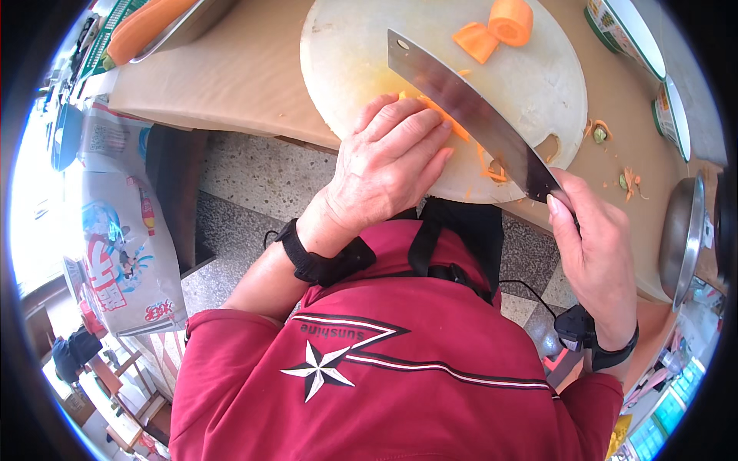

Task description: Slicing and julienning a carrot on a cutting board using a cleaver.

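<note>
My right hand [597, 248] grips the handle of a broad-bladed kitchen cleaver [470, 109]. Its blade slants across a round whitish cutting board [340, 52], just beyond my left fingertips. With fingers bent and close together, my left hand [395, 155] holds down carrot slices [450, 118] beside the blade; the palm hides part of them. Thin carrot shreds [493, 172] lie around the near hole of the board. On its far side, a thick carrot chunk [511, 24] touches a flatter cut carrot piece [477, 41].
Whole carrots [147, 29] rest in a metal pan [184, 29] at the upper left. Two green-rimmed bowls [628, 34] and a steel basin [680, 242] line the right side. Carrot tops [599, 133] lie on the brown tabletop [230, 80]. A printed plastic bag [127, 230] hangs at left.
</note>
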A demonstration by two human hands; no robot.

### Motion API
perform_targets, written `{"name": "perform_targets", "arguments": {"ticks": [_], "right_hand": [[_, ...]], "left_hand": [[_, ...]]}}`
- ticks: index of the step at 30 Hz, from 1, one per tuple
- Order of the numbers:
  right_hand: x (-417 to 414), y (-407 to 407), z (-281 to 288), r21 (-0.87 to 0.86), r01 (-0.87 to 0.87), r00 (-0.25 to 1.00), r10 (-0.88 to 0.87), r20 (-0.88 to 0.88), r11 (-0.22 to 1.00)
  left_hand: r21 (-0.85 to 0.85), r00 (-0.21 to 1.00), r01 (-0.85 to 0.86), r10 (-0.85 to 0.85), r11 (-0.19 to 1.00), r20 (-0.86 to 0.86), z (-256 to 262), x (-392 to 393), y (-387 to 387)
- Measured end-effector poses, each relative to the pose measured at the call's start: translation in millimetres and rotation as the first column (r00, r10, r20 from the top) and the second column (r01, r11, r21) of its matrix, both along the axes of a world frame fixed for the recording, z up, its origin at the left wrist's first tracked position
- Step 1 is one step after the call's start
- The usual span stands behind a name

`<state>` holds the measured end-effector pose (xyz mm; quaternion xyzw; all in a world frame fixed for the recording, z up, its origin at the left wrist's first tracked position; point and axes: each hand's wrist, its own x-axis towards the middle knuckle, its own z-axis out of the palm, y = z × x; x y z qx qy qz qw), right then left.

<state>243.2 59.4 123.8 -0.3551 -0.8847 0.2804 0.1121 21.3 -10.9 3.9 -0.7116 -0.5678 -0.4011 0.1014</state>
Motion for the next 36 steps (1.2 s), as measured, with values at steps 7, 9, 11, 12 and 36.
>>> {"name": "perform_targets", "arguments": {"ticks": [7, 9, 11, 12, 36], "right_hand": [[-2, 2, -2, 0.038, -0.044, 0.998, 0.042, 0.055, 0.998], [-2, 3, -2, 0.043, -0.051, 0.997, 0.049, 0.061, 0.998], [-1, 4, -4, 0.047, -0.084, 0.991, 0.079, 0.112, 0.995], [-1, 5, -4, 0.047, -0.083, 0.991, 0.077, 0.113, 0.995], [-6, 11, 7, -0.100, -0.056, 0.987, 0.070, 0.147, 0.993]], "left_hand": [[0.001, 1.000, -0.005, 0.005, 1.000, 0.001, -1, 1, 1], [0.009, 1.000, 0.000, 0.000, 1.000, 0.000, -2, 1, 2], [0.021, 1.000, -0.002, 0.002, 1.000, 0.005, -2, 1, 2], [0.020, 1.000, 0.000, 0.000, 1.000, 0.006, -2, 1, 2], [0.061, 1.000, 0.009, -0.010, 0.998, 0.023, -4, 0, 5]]}}
